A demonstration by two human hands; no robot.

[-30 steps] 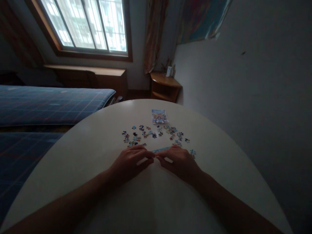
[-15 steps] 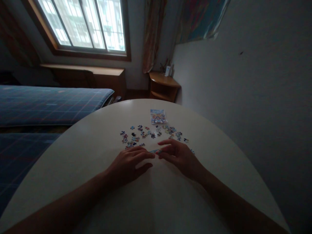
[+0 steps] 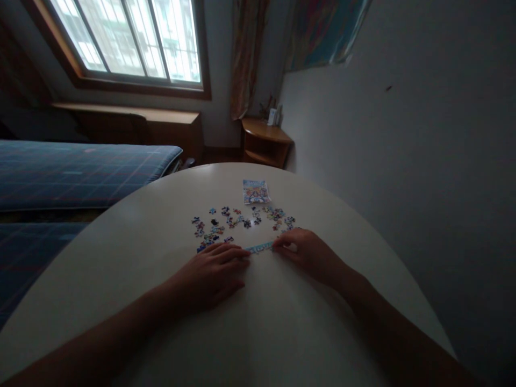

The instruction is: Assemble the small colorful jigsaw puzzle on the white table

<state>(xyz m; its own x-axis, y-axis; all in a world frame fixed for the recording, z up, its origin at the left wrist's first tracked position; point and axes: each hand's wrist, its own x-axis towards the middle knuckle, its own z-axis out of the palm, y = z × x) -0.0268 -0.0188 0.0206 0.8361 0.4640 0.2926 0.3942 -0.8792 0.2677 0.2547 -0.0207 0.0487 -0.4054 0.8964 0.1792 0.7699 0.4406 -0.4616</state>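
Note:
A narrow light-blue strip of joined jigsaw pieces (image 3: 260, 248) lies on the white table between my hands. My left hand (image 3: 217, 271) rests palm down with its fingers stretched out, the fingertips at the strip's left end. At the right end, my right hand (image 3: 308, 252) has thumb and forefinger pinched on the strip's last piece, which is mostly covered by the fingers. Loose jigsaw pieces (image 3: 209, 236) are scattered just beyond my left hand, and more jigsaw pieces (image 3: 276, 213) lie beyond my right.
A small printed picture sheet (image 3: 256, 192) lies behind the pieces on the round white table (image 3: 169, 207). To the left stands a bed with a plaid mattress (image 3: 80, 172). A wooden corner cabinet (image 3: 266, 131) and a bare wall (image 3: 395, 161) are behind and to the right.
My right hand has moved slightly right and closed its pinch at the strip's end. More of the strip shows between the hands. The camera view has shifted a little.

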